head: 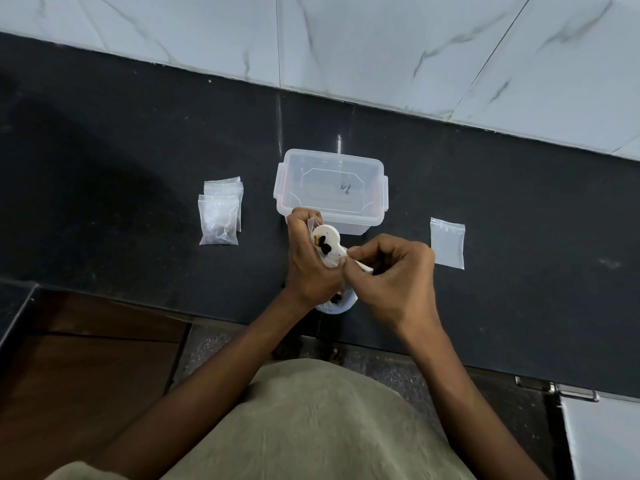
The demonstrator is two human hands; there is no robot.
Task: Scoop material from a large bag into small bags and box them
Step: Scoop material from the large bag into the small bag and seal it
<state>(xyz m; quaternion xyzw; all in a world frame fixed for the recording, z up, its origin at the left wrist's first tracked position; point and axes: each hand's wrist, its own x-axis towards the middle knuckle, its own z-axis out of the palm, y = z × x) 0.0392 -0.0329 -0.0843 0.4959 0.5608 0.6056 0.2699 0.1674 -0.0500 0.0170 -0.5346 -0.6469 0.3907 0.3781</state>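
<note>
While the left hand (310, 263) grips a small clear bag (313, 225) just in front of the clear box (330, 188), the right hand (391, 275) pinches a white scoop (329, 245) carrying dark bits at the bag's mouth. Filled small bags (220, 211) lie left of the box, an empty bag (447, 242) right of it, all on the black counter (121, 168).

Black stone counter (121, 150) is running diagonally across the view, its polished face catching a small glint of overhead light. White marble-look wall tiles (381, 46) (grey veins, thin grout lines) are backing it. Brown wooden panel (86, 375) is sitting below at left; speckled floor (398, 375) and a metal handle (575, 393) are showing at lower right.
</note>
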